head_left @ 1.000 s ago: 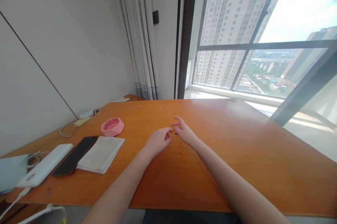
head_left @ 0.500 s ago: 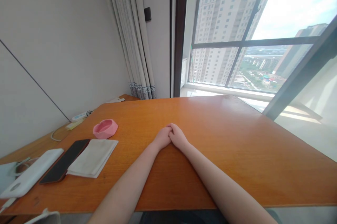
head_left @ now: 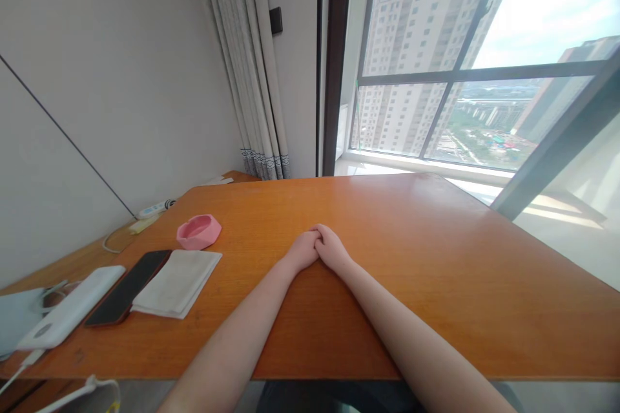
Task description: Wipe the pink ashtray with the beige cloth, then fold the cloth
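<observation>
My left hand (head_left: 303, 250) and my right hand (head_left: 332, 249) rest together on the middle of an orange wooden table (head_left: 436, 258). Their fingers are folded into each other, and neither hand holds any object. Both forearms lie on the tabletop and run back toward me. The nearest objects are at the left: a folded white cloth (head_left: 177, 282) and a pink dish (head_left: 198, 232), both well away from my hands.
A black phone (head_left: 126, 288) and a white power bank (head_left: 72, 307) lie beside the cloth. A power strip with cable (head_left: 154, 209) sits by the wall. Curtains (head_left: 252, 64) hang behind the table, and a large window (head_left: 460, 57) is at the right.
My hands were slightly apart with loose fingers a second ago; they came together and clasped. Since half a second ago they have stayed still, and only the view shifted a little.
</observation>
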`<action>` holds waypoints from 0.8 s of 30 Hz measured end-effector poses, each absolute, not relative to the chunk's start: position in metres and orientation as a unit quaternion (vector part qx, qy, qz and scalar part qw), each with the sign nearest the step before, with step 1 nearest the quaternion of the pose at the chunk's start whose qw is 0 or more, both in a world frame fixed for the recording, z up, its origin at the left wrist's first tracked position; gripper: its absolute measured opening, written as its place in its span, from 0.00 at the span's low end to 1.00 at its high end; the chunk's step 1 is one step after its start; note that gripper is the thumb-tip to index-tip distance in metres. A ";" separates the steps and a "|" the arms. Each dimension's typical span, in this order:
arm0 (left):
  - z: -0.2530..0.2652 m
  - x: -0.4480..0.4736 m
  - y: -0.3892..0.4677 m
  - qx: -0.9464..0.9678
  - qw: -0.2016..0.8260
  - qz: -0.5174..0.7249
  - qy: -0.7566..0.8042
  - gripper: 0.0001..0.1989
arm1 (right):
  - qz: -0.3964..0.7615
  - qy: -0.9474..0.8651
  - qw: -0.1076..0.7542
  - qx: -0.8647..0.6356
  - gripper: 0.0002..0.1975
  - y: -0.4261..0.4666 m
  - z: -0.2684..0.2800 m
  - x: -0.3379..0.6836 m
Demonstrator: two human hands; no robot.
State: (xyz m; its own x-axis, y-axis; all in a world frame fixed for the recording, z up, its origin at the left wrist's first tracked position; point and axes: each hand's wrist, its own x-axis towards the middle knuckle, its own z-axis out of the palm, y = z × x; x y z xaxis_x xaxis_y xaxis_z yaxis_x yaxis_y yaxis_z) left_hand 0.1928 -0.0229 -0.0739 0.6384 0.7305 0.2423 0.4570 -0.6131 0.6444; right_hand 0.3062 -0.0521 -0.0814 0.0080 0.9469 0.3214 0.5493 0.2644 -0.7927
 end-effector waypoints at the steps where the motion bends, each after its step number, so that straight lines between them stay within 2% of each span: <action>1: -0.074 0.193 -0.023 0.862 0.273 0.249 0.346 0.15 | 0.229 -0.667 0.434 -0.561 0.17 -0.052 -0.081 0.306; 24: -0.073 0.195 -0.022 0.871 0.253 0.227 0.356 0.15 | 0.214 -0.675 0.433 -0.558 0.17 -0.053 -0.080 0.307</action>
State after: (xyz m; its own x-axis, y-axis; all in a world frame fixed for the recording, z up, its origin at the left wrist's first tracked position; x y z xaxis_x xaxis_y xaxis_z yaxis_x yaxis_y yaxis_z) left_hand 0.1953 -0.0222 -0.0730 0.6441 0.7342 0.2146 0.5049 -0.6188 0.6018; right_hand 0.3070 -0.0527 -0.0805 -0.0033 0.9384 0.3456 0.5671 0.2864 -0.7722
